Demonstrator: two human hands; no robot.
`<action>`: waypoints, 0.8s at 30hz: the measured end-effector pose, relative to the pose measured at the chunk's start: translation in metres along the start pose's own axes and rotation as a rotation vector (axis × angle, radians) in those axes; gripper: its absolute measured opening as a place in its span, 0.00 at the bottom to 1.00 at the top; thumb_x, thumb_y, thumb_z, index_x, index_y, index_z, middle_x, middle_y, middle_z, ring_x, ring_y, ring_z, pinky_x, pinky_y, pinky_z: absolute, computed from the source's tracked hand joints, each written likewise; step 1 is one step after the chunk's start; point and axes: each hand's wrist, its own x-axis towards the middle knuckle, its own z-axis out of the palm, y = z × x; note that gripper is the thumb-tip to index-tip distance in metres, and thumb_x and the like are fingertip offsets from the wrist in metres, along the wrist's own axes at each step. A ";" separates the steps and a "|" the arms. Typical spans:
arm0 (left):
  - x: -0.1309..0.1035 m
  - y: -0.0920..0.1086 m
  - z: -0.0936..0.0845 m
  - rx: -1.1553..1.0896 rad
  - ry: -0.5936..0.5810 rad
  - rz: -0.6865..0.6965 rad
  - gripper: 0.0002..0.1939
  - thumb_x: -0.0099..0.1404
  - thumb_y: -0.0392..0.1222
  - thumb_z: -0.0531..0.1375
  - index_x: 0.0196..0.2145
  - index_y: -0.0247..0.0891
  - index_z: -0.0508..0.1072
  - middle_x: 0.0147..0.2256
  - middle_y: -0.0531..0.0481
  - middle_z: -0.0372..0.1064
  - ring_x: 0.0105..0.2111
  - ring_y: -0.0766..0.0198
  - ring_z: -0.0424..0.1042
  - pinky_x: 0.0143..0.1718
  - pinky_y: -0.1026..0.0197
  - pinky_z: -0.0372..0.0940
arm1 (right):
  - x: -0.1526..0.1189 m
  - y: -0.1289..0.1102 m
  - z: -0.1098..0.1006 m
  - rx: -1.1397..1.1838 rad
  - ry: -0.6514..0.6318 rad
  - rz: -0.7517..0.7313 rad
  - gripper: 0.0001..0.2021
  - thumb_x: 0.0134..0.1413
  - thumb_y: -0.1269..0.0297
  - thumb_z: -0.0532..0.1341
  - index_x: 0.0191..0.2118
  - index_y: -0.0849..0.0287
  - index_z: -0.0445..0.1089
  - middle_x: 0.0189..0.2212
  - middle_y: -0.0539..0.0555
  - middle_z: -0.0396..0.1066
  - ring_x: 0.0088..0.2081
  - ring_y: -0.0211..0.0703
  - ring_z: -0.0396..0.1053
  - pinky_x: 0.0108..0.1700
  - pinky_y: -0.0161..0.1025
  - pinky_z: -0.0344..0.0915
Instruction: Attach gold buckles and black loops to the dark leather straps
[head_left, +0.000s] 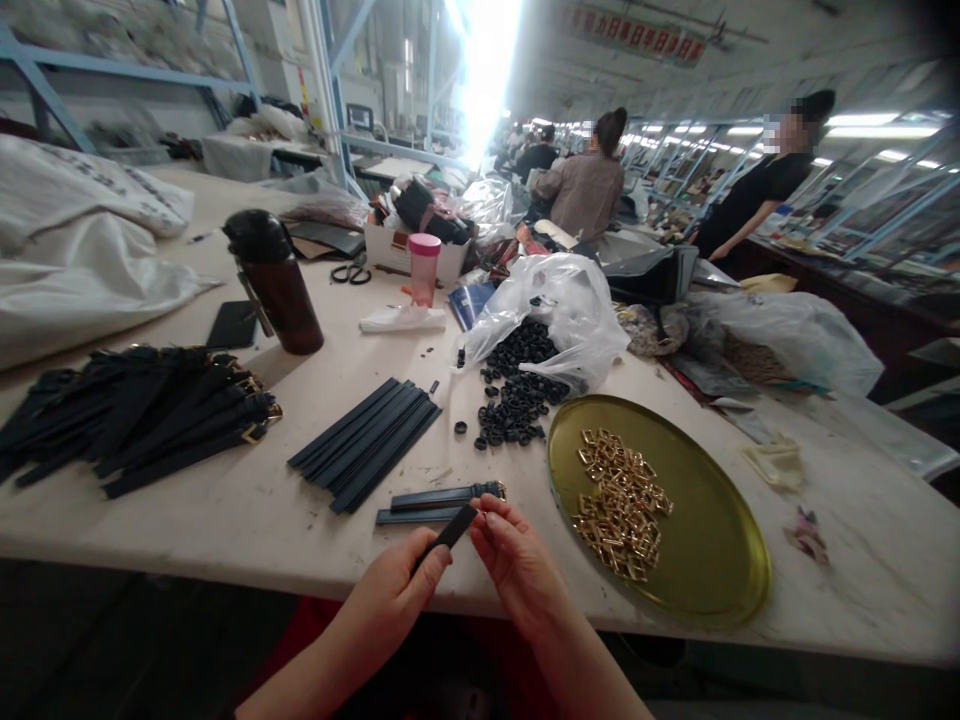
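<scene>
1. Stretching away under bright ceiling lights, a long workshop is sitting behind a pale worktable (247,520), where two other people are standing at benches far off to the right.
2. Lying at the far left is a heap of finished dark straps (135,415) with gold buckles; behind it a dark flask (274,282) is standing upright.
3. Resting near the middle is a neat bundle of plain dark strips (367,442), and just in front of it two buckled straps (439,502) are lying side by side.
4. The left hand (397,595) is pinching the lower end of a single dark strap (448,535) between thumb and fingers, just above the table's near edge.
5. The right hand (517,560) is closing its fingertips on the strap's upper end.
6. The strap is looking light, thin and flexible, so it is probably bending easily; gripping close to the end is likely giving the best control.
7. Spilling from a clear bag are small black loops (517,395); further right, a round brass tray (712,560) is holding a pile of gold buckles (621,505).
</scene>
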 end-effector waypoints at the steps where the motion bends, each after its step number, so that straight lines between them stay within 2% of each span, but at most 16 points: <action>1: 0.000 -0.003 0.002 -0.039 -0.026 -0.033 0.16 0.64 0.51 0.47 0.31 0.36 0.65 0.19 0.58 0.56 0.19 0.69 0.57 0.19 0.67 0.53 | 0.001 -0.001 0.001 0.038 0.024 -0.003 0.15 0.30 0.71 0.71 0.31 0.61 0.71 0.28 0.49 0.73 0.28 0.31 0.69 0.34 0.28 0.67; 3: 0.001 -0.005 0.004 -0.153 -0.061 -0.105 0.19 0.63 0.54 0.46 0.32 0.36 0.64 0.15 0.60 0.53 0.14 0.71 0.53 0.15 0.68 0.48 | 0.001 -0.002 0.005 0.080 0.028 -0.001 0.15 0.31 0.71 0.71 0.31 0.60 0.70 0.25 0.47 0.72 0.24 0.28 0.67 0.29 0.26 0.66; 6: 0.007 0.002 0.003 -0.329 -0.071 -0.169 0.20 0.59 0.57 0.49 0.32 0.35 0.63 0.13 0.63 0.51 0.11 0.73 0.48 0.13 0.69 0.44 | -0.006 0.000 0.010 0.049 -0.050 0.010 0.14 0.34 0.70 0.70 0.31 0.60 0.70 0.22 0.46 0.70 0.20 0.27 0.63 0.24 0.25 0.62; 11: 0.012 0.020 0.001 -0.554 -0.143 -0.244 0.17 0.58 0.54 0.53 0.27 0.35 0.64 0.13 0.62 0.52 0.12 0.75 0.47 0.12 0.71 0.42 | -0.020 0.007 0.010 -0.165 -0.167 -0.039 0.13 0.38 0.65 0.68 0.33 0.61 0.70 0.23 0.47 0.68 0.20 0.27 0.61 0.23 0.26 0.59; 15: 0.010 0.022 0.003 -0.681 -0.249 -0.296 0.17 0.59 0.52 0.54 0.25 0.34 0.66 0.13 0.61 0.50 0.11 0.77 0.44 0.12 0.71 0.41 | -0.022 0.010 0.005 -0.339 -0.228 -0.149 0.13 0.45 0.60 0.64 0.38 0.59 0.68 0.25 0.46 0.66 0.21 0.28 0.60 0.25 0.28 0.58; 17: 0.009 0.021 0.002 -0.705 -0.227 -0.290 0.15 0.58 0.51 0.55 0.26 0.34 0.65 0.13 0.62 0.48 0.12 0.77 0.43 0.12 0.71 0.42 | -0.021 0.010 0.002 -0.417 -0.227 -0.224 0.12 0.48 0.59 0.62 0.38 0.58 0.67 0.27 0.47 0.66 0.23 0.29 0.60 0.27 0.30 0.59; 20: 0.010 0.020 -0.002 -0.615 -0.103 -0.229 0.14 0.58 0.50 0.56 0.29 0.35 0.65 0.13 0.62 0.49 0.13 0.76 0.46 0.13 0.72 0.44 | -0.021 0.012 0.000 -0.539 -0.222 -0.290 0.10 0.52 0.58 0.58 0.38 0.58 0.66 0.27 0.48 0.66 0.25 0.32 0.62 0.31 0.32 0.61; 24: 0.013 0.018 -0.003 -0.443 0.027 -0.189 0.16 0.56 0.53 0.56 0.31 0.35 0.64 0.14 0.62 0.51 0.13 0.75 0.48 0.13 0.72 0.45 | -0.019 0.022 -0.005 -0.619 -0.283 -0.335 0.15 0.48 0.64 0.60 0.44 0.56 0.63 0.35 0.51 0.69 0.35 0.39 0.67 0.38 0.37 0.63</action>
